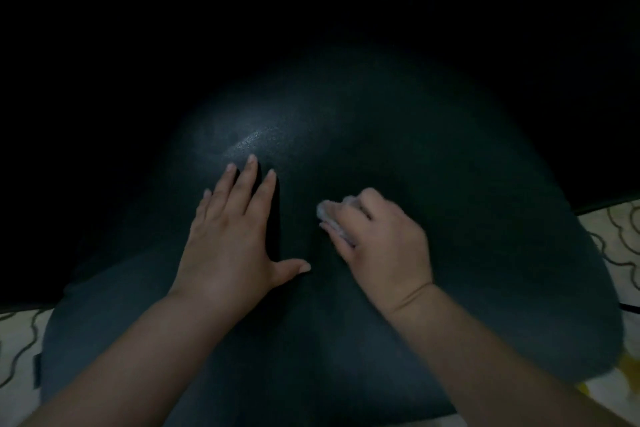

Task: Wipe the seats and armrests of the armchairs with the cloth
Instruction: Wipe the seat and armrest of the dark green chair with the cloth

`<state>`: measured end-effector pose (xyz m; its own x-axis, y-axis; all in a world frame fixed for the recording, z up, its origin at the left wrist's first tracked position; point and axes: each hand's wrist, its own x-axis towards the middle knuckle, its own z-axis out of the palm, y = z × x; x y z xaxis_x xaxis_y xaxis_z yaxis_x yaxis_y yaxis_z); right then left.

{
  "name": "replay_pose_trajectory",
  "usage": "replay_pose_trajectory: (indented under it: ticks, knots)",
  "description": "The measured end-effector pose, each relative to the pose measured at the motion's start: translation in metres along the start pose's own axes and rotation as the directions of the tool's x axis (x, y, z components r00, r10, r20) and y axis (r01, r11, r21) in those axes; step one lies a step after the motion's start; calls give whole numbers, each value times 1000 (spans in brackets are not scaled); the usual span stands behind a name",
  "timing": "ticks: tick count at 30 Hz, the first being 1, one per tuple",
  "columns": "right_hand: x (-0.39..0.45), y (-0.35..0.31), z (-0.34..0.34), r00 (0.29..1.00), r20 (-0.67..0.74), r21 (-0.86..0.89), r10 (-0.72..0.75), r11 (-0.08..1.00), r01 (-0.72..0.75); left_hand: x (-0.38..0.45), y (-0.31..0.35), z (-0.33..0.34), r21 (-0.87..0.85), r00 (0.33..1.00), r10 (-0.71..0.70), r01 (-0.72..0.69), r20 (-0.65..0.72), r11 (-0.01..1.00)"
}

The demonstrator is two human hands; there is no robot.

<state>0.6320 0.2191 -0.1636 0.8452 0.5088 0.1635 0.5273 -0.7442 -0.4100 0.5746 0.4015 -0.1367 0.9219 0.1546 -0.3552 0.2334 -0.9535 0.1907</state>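
Fingers (349,215) of the right hand (384,246) curl tight around a small pale cloth (334,218), thumb side pinching it vs. the palm; only a crumpled edge of the cloth shows, poking out past the knuckles toward the left hand. The wad is pressed onto the dark seat (398,135), near its middle. Its visible strip runs roughly front-to-back along the hand's inner edge; the rest is hidden in the grip, so its full shape can't be told. The right hand is slightly motion-blurred.

Fingers (249,180) of the left hand (228,239) lie straight & a little apart, pointing away from the person, thumb splayed out toward the cloth; the palm rests flat on the seat, just beside the right hand, not touching it.

Both bare forearms reach in from the bottom edge. The seat cushion is dark, grainy, w/ a faint sheen ahead of the left fingertips. Its back fades into black. Pale patterned floor (620,236) w/ looping dark lines shows at either lower side.
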Motion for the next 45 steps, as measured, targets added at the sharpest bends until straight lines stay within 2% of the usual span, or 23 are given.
replay_pose_trajectory:
  ticks: [1, 3, 5, 7, 9, 11, 13, 16, 19, 20, 21, 23, 25, 27, 29, 34, 37, 39, 40, 42, 45]
  knots:
    - [6, 16, -6, 999, -23, -41, 43, 998, -44, 1, 0, -1, -4, 1000, 4, -4, -2, 1000]
    - [20, 49, -21, 964, -145, -114, 224, 964, -241, 6, 0, -4, -13, 1000, 6, -6, -10, 1000]
    - [23, 54, -25, 930, -206, -73, 305, 943, -326, 10, -1, -7, -17, 1000, 1, -1, -11, 1000]
    - [13, 26, -14, 966, -134, -91, 223, 968, -236, 15, 0, -7, -31, 1000, -10, 9, -10, 999]
    - [-1, -3, -2, 999, -4, -27, 46, 999, -46, 20, 4, -7, -45, 1000, -15, 14, -16, 999]
    - [3, 5, -1, 1000, 7, 33, 1, 999, -1, 25, 6, -9, -58, 1000, -10, 8, -27, 998]
    - [23, 29, -6, 992, -85, -5, 91, 996, -92, 29, 4, -10, -58, 999, -5, 3, -36, 998]
    - [60, 53, -8, 964, -110, -23, 242, 969, -246, 36, 0, -11, -38, 999, 5, -6, -32, 999]
    - [85, 45, 4, 899, -160, 7, 407, 911, -412, 42, 0, -10, -10, 1000, 5, -5, -30, 1000]
    - [90, 35, 8, 896, -147, 20, 419, 907, -421, 43, 1, -9, -6, 1000, 2, -2, -29, 1000]
    - [94, 25, 12, 917, -124, 41, 380, 925, -378, 44, 1, -8, -8, 1000, -1, 1, -27, 1000]
    - [98, 9, 16, 979, -63, 57, 195, 980, -192, 44, 1, -7, -16, 1000, -7, 6, -26, 1000]
    - [108, 13, 14, 998, -11, 42, 60, 997, -60, 46, 0, -6, -29, 1000, -9, 8, -26, 1000]
    - [124, 30, 9, 998, 5, 11, 64, 998, -64, 45, -1, -6, -51, 1000, -7, 6, -22, 999]
    - [148, 51, 5, 991, -36, -50, 127, 990, -129, 46, -2, -6, -83, 1000, -3, 2, -14, 997]
    - [190, 89, 3, 920, -132, -33, 368, 926, -375, 46, -3, -6, -118, 1000, 0, -1, -9, 993]
    - [199, 100, 4, 799, -239, 23, 553, 825, -564, 46, -3, -5, -117, 1000, -2, 0, -17, 993]
    - [208, 105, 3, 721, -240, 9, 650, 744, -668, 46, -3, -4, -117, 1000, 0, -3, -27, 993]
    - [215, 103, 3, 722, -202, -10, 662, 736, -677, 47, -4, -3, -120, 999, -6, 2, -32, 993]
    - [223, 86, 5, 794, -84, -23, 602, 795, -606, 48, -3, -3, -118, 1000, -11, 8, -25, 993]
    - [210, 38, 19, 924, 79, 68, 374, 923, -380, 48, -2, -5, -99, 999, -20, 18, -24, 995]
